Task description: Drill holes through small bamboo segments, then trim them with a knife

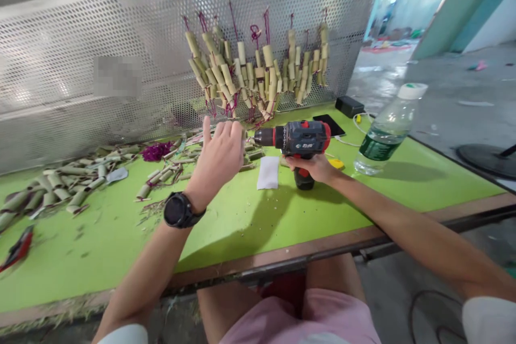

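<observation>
My right hand (312,166) is wrapped around the handle of a black and red cordless drill (304,137), which lies level with its chuck facing left. A thin bit sticks out of the chuck toward my left hand (223,150). That hand is closed, its back toward me, with a black watch (180,210) on the wrist. At its fingertips by the bit shows the pale edge of what looks like a short bamboo piece (244,137), mostly hidden. Below the drill's chuck a white slip of paper (268,173) lies on the green tabletop (226,226).
Cut bamboo tubes (60,183) lie heaped at the left, near purple string (157,151) and red-handled pruners (18,250). Strung bamboo bundles (258,72) hang on a perforated metal panel (141,27). To the right stand a water bottle (382,137), a phone (328,124) and a black box (349,106).
</observation>
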The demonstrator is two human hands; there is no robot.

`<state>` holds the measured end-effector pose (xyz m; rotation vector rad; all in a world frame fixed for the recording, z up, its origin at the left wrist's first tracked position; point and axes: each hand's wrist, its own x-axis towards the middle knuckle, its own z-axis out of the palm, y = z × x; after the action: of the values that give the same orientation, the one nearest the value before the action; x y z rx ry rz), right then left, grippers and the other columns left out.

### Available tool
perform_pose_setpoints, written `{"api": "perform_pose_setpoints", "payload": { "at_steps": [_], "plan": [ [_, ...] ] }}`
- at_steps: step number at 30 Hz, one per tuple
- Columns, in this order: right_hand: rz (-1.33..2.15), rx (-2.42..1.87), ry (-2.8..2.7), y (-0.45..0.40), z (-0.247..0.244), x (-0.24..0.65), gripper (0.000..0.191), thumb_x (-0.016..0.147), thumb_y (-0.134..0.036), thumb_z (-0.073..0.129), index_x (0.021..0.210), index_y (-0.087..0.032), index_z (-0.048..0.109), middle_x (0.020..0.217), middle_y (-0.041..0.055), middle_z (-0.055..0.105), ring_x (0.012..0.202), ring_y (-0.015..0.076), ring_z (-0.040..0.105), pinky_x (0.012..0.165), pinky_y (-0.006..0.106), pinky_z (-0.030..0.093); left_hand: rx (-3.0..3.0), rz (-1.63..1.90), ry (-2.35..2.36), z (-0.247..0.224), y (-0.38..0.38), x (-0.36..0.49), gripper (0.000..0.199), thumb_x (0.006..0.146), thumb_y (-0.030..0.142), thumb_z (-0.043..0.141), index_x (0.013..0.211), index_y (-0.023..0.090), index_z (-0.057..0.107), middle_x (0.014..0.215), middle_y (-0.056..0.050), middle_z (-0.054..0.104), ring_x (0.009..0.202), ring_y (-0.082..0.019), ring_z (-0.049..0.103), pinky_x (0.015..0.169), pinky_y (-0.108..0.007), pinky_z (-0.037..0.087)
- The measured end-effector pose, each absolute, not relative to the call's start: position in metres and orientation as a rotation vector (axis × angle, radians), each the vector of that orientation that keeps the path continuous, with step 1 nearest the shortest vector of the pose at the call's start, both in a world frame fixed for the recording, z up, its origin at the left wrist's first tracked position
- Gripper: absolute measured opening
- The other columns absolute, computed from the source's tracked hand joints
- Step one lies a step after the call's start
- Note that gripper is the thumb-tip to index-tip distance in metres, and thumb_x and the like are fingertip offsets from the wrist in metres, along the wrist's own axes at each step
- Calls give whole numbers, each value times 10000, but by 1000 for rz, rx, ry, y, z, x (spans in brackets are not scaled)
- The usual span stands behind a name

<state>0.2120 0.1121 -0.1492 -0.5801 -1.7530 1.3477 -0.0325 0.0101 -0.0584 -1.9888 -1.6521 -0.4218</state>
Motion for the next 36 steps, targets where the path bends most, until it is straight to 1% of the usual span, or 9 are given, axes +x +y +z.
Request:
{"api": "perform_pose_setpoints", "payload": {
  "at_steps": [2,4,7,9,12,15,20,28,36],
  "plan": [
    [1372,-583,-1733,113,-150,216,378,741,-589,878,800,-246,728,692,13,679,685,223,641,723,421,576,-1982,-441,-1718,-50,9,-48,290,1057,168,354,1148,190,628,1038,-116,684,1079,-312,653,1298,-727,237],
    [1383,-578,-1713,113,-152,219,377,762,-592,848,749,-243,704,691,13,678,701,224,643,748,422,569,-1962,-477,-1699,-38,9,-62,280,1069,200,390,1173,201,651,1111,-138,684,1151,-330,641,1265,-714,306],
    [1341,-577,-1723,115,-154,221,369,783,-572,826,690,-243,686,691,18,685,717,228,648,809,439,566,-1987,-661,-1536,-22,8,-72,215,1075,279,512,1181,253,698,1216,-140,681,1220,-321,630,1165,-594,482],
    [1308,-585,-1758,116,-156,220,362,781,-561,827,677,-243,691,689,24,692,725,234,653,846,451,565,-2006,-849,-1413,-18,7,-68,166,1068,324,586,1151,283,723,1188,-113,706,1162,-284,666,1056,-505,571],
    [1318,-575,-1772,118,-157,219,369,782,-563,820,662,-241,687,688,35,693,720,235,650,825,447,569,-2023,-1102,-1229,-20,6,-57,146,1045,386,672,1123,284,742,1111,-74,756,1005,-229,721,891,-404,632],
    [1341,-545,-1739,118,-156,218,366,787,-556,823,662,-242,681,680,34,677,702,232,645,774,435,575,-2012,-1246,-1101,-27,5,-51,185,1016,427,731,1116,274,757,1078,-58,792,911,-199,740,812,-361,642],
    [1340,-537,-1771,114,-150,219,365,780,-533,841,638,-245,667,705,38,690,727,236,664,758,417,592,-1998,-1292,-1038,-31,12,-53,246,977,456,783,1122,256,782,1042,-46,818,885,-187,754,790,-339,645],
    [1329,-560,-1780,113,-151,220,390,802,-551,823,645,-232,663,709,45,697,712,224,651,760,411,580,-2010,-1324,-866,-31,19,-53,221,935,411,839,1092,261,797,995,-26,828,921,-202,767,843,-368,633],
    [1324,-568,-1765,115,-155,221,406,798,-561,837,639,-225,674,708,44,699,717,221,652,791,416,577,-2000,-1335,-802,-31,19,-53,261,894,350,885,1130,278,800,995,-9,835,925,-201,777,869,-386,630]
  ]
}}
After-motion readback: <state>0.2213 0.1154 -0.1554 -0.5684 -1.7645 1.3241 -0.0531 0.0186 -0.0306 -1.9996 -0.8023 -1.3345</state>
